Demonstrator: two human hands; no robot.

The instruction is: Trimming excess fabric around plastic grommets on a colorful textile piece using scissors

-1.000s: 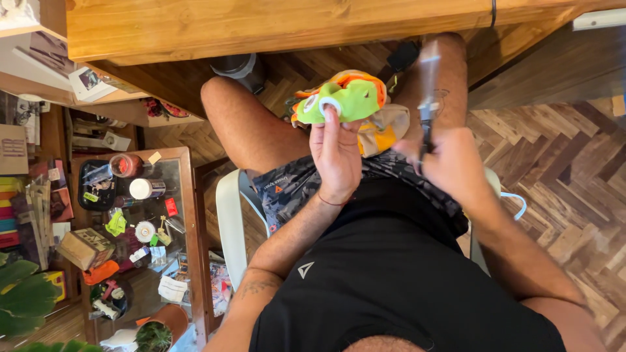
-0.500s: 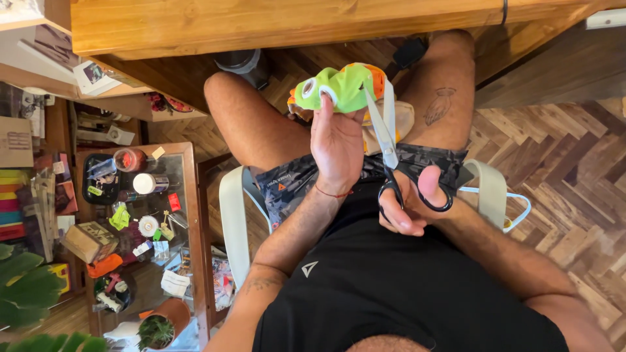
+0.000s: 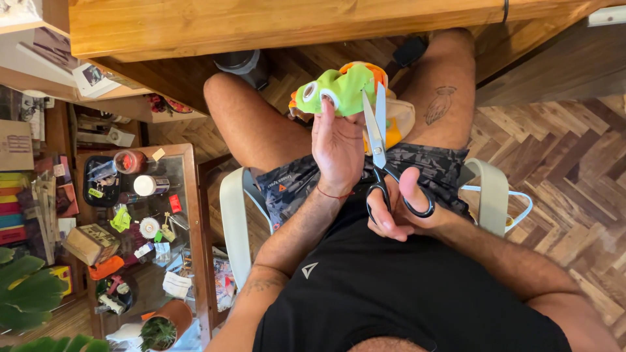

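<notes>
A brown cardboard box [image 3: 91, 243] lies at the left on the cluttered glass-topped side table [image 3: 193, 215], a white-lidded jar [image 3: 150, 185] above it and a flat box [image 3: 15, 145] at the far left edge. The left hand [image 3: 337, 146] grips a green and orange plush toy [image 3: 339, 88] over the lap; the right hand [image 3: 399, 212] grasps black-handled scissors [image 3: 381, 156] — blades now nearly upright beside the toy, less tilted than half a second ago. The wooden desk edge [image 3: 280, 26] runs close above — parquet floor [image 3: 561, 150] opens to the right

My left hand [image 3: 337, 146] holds the stuffed toy [image 3: 339, 88] up over my knees, my right hand [image 3: 398, 212] holds the scissors [image 3: 381, 153] just right of the toy, and the glass table [image 3: 189, 215] stands far left of it.
</notes>
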